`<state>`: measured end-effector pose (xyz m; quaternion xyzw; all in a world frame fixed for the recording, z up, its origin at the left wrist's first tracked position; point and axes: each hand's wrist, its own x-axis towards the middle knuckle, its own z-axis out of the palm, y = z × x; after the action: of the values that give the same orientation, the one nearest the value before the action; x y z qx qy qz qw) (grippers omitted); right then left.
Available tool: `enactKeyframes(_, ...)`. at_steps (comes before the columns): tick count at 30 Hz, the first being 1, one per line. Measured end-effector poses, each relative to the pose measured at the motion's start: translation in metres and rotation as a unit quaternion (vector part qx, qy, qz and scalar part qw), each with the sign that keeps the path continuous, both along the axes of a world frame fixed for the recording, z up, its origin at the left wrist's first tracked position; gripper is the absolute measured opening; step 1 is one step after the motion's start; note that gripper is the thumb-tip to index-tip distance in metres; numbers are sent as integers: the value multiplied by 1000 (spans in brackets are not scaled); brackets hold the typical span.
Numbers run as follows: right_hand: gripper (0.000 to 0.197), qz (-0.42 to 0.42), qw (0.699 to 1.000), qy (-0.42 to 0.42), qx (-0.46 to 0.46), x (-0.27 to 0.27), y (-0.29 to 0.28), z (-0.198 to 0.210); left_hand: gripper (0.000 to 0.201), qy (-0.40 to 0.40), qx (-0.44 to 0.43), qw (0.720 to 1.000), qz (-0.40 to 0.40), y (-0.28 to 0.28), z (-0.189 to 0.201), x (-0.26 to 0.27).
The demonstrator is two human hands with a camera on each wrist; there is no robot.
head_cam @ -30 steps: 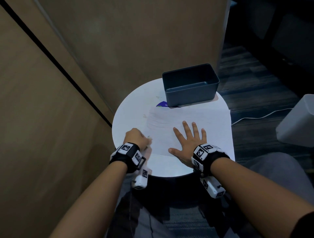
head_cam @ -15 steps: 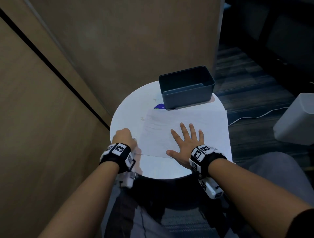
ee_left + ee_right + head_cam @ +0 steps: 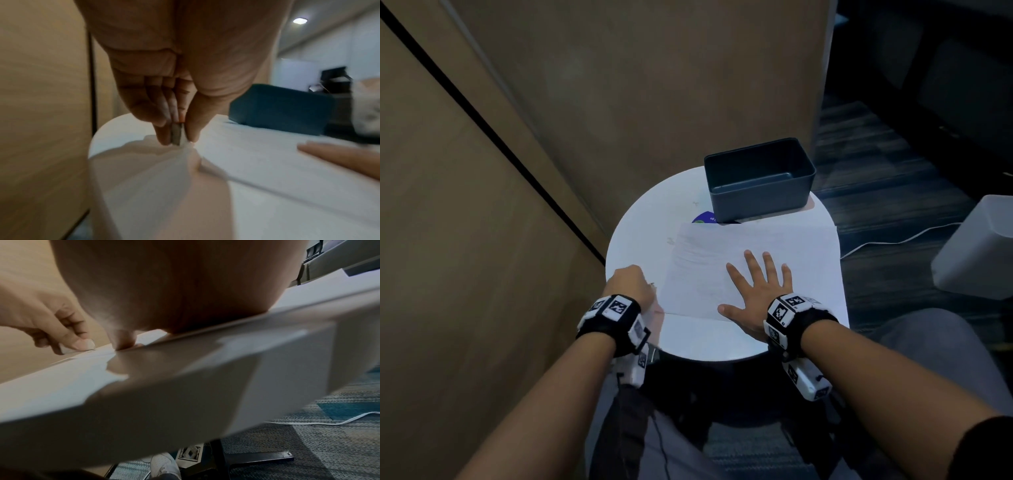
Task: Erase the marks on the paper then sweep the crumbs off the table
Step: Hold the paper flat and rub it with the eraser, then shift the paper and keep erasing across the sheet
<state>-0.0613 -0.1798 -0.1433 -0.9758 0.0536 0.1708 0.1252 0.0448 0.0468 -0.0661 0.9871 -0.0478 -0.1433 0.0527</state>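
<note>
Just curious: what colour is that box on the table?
Dark blue-grey box; clearest in the head view.

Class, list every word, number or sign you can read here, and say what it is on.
None is readable.
Purple disc beside the dark bin: tiny white print, too small.
Paper: faint marks, illegible.
Wristbands: square coded markers, no words.

White paper (image 3: 774, 253) on a white round table (image 3: 640, 233), dark blue-grey bin (image 3: 758, 181) at 12 o'clock. Wristbands (image 3: 616, 318) are black with black-and-white checker tags, floor's teal plaid carpet (image 3: 339, 402).
</note>
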Motion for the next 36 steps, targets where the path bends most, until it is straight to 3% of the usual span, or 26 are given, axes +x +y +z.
enactKeyframes(6, 84, 60, 998, -27, 18, -4, -11, 15, 16, 28, -131, 991, -20, 8, 5, -26)
enactKeyframes(11, 105, 74, 997, -2, 27, -9, -31, 38, 13, 73, -199, 977, -13, -24, -9, -49)
enactKeyframes(15, 90, 29, 995, -75, 55, -16, -49, 44, 12, 73, -276, 958, -17, -49, -10, -54)
enactKeyframes(19, 61, 34, 991, -89, 89, -21, -48, 39, 11, 54, -271, 961, -4, -57, -11, -52)
enactKeyframes(24, 72, 80, 997, -15, -8, -14, -28, 24, 7, 47, -261, 964, -6, -51, -18, -54)
enactKeyframes(26, 67, 61, 997, -47, 23, -6, -20, 26, 7, 40, -259, 965, -10, -45, -16, -54)
enactKeyframes(29, 43, -45, 979, -157, 125, -3, -18, 38, 12, 37, -254, 967, -5, -35, -13, -49)
enactKeyframes(31, 36, -27, 989, -121, 86, -5, -22, 41, 14, 46, -240, 970, 10, -28, -13, -48)
enactKeyframes(34, 49, 51, 998, -34, 29, -6, -29, 39, 13, 61, -225, 972, 15, -27, -15, -48)
enactKeyframes(36, 47, 48, 997, -45, 27, -5, -34, 40, 10, 68, -234, 970, 14, -34, -16, -49)
